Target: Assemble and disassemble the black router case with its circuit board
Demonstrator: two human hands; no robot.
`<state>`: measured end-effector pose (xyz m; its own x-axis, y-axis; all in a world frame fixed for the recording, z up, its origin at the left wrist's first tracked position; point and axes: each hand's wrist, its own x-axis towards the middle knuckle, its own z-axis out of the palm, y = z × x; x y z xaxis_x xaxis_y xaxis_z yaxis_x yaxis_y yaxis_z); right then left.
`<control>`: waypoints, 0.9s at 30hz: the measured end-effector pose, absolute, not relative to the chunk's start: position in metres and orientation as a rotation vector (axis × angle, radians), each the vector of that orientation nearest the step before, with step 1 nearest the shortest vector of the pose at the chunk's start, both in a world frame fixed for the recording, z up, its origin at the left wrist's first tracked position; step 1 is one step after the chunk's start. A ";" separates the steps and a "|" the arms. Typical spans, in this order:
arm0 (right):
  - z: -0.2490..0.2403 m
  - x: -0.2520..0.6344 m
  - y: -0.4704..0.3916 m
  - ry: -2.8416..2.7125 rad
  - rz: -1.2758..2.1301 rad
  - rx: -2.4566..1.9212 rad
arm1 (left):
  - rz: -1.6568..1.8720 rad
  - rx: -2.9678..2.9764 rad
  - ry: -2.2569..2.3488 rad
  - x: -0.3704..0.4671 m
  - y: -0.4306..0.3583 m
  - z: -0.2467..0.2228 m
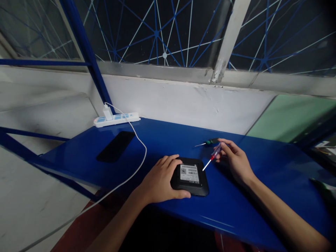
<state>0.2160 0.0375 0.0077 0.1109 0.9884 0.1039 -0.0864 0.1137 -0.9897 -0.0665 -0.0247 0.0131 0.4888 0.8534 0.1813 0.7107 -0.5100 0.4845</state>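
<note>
A flat black device with rounded corners [203, 187] lies on the blue table, a white printed label with a square code facing up. My left hand [164, 180] grips its left side, thumb along the near edge and fingers over the far edge. In my right hand [235, 157] is a screwdriver [215, 153] with a clear purplish handle and a red collar. Its metal tip points down-left at the device's right edge; whether it touches I cannot tell. Just beyond lies a second screwdriver [210, 142] with a green and black handle.
A dark flat slab like a phone [115, 147] lies to the left. Behind it a white power strip [118, 119] holds a plugged-in charger [107, 112], whose white cable [143, 162] loops across the blue table [168, 133]. Blue frame posts [86, 52] rise at left.
</note>
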 end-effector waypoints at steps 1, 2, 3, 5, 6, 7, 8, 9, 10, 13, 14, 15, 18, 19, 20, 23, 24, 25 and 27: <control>0.009 0.215 0.035 -1.128 1.115 -1.098 | 0.571 2.393 1.312 -0.066 -0.025 0.013; 0.010 0.213 0.033 -1.148 1.136 -1.085 | 0.565 2.393 1.313 -0.067 -0.025 0.013; 0.011 0.211 0.030 -1.172 1.156 -1.072 | 0.560 2.395 1.316 -0.067 -0.025 0.013; 0.012 0.208 0.026 -1.215 1.186 -1.055 | 0.556 2.398 1.318 -0.067 -0.025 0.013; 0.012 0.207 0.025 -1.233 1.194 -1.054 | 0.557 2.400 1.316 -0.067 -0.025 0.013; 0.012 0.205 0.024 -1.247 1.197 -1.059 | 0.562 2.401 1.314 -0.067 -0.025 0.013; 0.012 0.205 0.024 -1.261 1.199 -1.065 | 0.571 2.401 1.311 -0.067 -0.025 0.013; 0.011 0.204 0.024 -1.273 1.202 -1.070 | 0.579 2.402 1.309 -0.067 -0.025 0.013; 0.011 0.204 0.025 -1.282 1.203 -1.072 | 0.588 2.401 1.310 -0.066 -0.025 0.013; 0.010 0.206 0.027 -1.299 1.204 -1.066 | 0.584 2.396 1.324 -0.065 -0.026 0.014; 0.009 0.206 0.027 -1.303 1.199 -1.065 | 0.572 2.395 1.328 -0.065 -0.026 0.014; 0.009 0.207 0.028 -1.306 1.193 -1.068 | 0.558 2.395 1.333 -0.065 -0.026 0.015; 0.009 0.207 0.029 -1.318 1.176 -1.079 | 0.542 2.395 1.337 -0.065 -0.026 0.015; 0.009 0.207 0.029 -1.324 1.172 -1.076 | 0.549 2.397 1.335 -0.065 -0.026 0.015; 0.008 0.207 0.030 -1.329 1.168 -1.070 | 0.561 2.401 1.333 -0.065 -0.026 0.015; 0.007 0.207 0.031 -1.322 1.142 -1.059 | 0.567 2.407 1.330 -0.066 -0.026 0.014; 0.007 0.208 0.032 -1.310 1.130 -1.062 | 0.558 2.408 1.333 -0.066 -0.026 0.014; 0.007 0.209 0.032 -1.292 1.117 -1.065 | 0.554 2.408 1.336 -0.066 -0.026 0.013; 0.007 0.210 0.032 -1.250 1.106 -1.063 | 0.555 2.412 1.336 -0.066 -0.026 0.013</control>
